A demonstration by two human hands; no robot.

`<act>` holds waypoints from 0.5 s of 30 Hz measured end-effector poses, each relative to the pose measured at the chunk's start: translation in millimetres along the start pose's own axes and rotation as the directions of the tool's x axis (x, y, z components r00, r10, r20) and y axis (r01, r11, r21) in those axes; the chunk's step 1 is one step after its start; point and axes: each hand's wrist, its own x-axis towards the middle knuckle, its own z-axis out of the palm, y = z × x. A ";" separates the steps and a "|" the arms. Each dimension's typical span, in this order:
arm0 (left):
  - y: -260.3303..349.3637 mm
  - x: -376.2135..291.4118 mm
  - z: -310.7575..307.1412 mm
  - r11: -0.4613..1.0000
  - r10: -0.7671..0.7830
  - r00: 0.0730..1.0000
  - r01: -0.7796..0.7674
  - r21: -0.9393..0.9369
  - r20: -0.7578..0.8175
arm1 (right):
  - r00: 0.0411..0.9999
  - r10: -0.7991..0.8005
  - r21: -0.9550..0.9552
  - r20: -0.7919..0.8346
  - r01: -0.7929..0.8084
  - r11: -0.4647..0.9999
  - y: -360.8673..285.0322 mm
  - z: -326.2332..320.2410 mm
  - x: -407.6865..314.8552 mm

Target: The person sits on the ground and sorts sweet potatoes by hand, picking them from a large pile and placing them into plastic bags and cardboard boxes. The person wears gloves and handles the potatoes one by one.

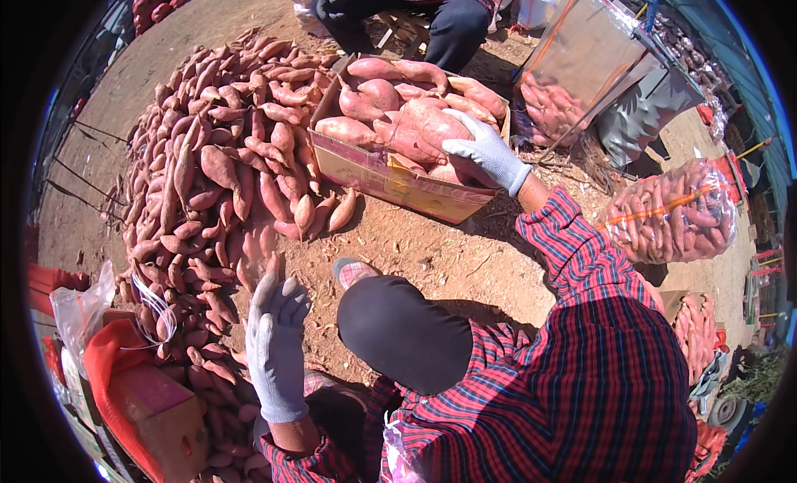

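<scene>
My right hand, in a pale knitted glove, grips the end of a large sweet potato at the top of a cardboard box. Its fingertips and thumb lie on either side of that end. Other big sweet potatoes fill the box to about its rim. My left hand, gloved too, is raised beside the heap of sweet potatoes, with nothing in its fingers. Just beyond its fingertips a sweet potato looks blurred.
Opposite, a person sits behind the box. A bag frame with sweet potatoes stands at the upper right, and a full clear sack at the right. A closed carton with red cloth is at the lower left.
</scene>
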 end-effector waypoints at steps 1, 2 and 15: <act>-0.9 0.2 -0.3 1.000 0.009 1.000 -0.009 0.005 0.000 | 1.000 0.002 -0.003 0.001 -0.002 1.000 -11.8 -6.4 2.8; -2.3 0.6 -0.9 1.000 0.018 1.000 -0.018 0.011 -0.003 | 0.999 -0.030 0.036 0.013 0.029 0.999 -8.6 -9.1 7.4; -8.0 51.3 36.6 0.968 0.028 0.983 -0.072 0.242 0.181 | 0.684 -0.247 0.420 0.686 -0.095 0.903 -130.3 51.4 -18.3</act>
